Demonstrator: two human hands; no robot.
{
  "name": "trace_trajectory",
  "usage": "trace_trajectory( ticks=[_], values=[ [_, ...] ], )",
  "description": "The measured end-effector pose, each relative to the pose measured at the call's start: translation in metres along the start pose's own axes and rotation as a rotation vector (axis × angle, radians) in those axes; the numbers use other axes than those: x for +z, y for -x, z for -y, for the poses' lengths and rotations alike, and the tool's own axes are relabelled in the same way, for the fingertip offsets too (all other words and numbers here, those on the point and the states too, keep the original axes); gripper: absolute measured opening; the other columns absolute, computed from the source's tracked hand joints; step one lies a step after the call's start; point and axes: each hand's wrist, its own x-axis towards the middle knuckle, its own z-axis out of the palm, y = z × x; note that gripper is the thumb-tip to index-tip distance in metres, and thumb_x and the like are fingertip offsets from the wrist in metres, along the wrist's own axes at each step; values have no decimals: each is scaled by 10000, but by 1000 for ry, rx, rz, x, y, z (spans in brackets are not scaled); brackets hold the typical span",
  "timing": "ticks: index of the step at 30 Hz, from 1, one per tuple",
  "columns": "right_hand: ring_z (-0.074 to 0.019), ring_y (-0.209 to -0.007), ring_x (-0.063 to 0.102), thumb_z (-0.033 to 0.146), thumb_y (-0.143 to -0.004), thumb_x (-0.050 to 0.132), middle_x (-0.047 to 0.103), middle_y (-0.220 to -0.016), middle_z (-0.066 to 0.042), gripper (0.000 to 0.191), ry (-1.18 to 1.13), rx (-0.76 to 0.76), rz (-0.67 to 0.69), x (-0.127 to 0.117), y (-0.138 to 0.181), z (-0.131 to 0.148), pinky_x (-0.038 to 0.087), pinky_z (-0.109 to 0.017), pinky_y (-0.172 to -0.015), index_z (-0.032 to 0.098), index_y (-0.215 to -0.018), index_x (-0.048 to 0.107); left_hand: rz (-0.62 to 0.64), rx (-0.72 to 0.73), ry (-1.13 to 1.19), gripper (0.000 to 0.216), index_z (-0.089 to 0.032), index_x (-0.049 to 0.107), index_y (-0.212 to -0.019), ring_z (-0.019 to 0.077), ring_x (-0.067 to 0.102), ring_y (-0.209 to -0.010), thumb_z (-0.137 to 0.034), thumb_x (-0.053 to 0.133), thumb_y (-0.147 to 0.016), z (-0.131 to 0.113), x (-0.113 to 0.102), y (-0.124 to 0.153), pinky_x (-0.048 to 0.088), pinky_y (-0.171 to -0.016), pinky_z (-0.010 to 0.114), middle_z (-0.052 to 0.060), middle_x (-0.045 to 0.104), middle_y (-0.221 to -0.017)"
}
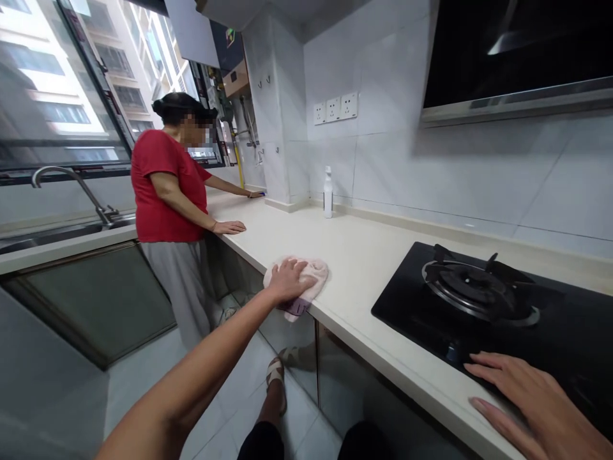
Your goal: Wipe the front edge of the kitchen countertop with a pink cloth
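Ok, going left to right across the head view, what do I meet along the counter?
Faucet → person in the red shirt → left hand on the pink cloth → white spray bottle → gas burner → right hand.

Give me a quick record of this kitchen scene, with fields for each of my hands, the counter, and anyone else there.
left hand: flat on a pink cloth at the counter's front edge
right hand: palm down, fingers spread, on the near edge of the black hob
counter: pale, L-shaped; white spray bottle upright by the wall
hob burner: unlit, nothing on it
other person: in a red top, standing at the corner, both hands on the counter
sink: tap under the window
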Motion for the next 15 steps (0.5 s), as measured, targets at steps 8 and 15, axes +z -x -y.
trace_trajectory(
  ticks=[8,15],
  values=[
    [-314,-1190,687,538,-1006,585,708,-1323,-74,369,83,-77,-126,-21,-17,33,643,-447,-909,328,-1247,768,145,492,84,738,-442,272,-1670,403,177,-1626,-752,344,-1003,-126,19,1,183,-1231,727,102,287,-1752],
    [-294,-1145,707,517,-998,610,712,-1317,-56,341,112,-89,-124,-27,-21,38,660,-413,-841,346,-1261,744,152,397,63,776,-407,340,-1653,436,151,-1622,-784,351,-975,-173,35,-70,129,-1235,753,117,255,-1759]
  ],
)
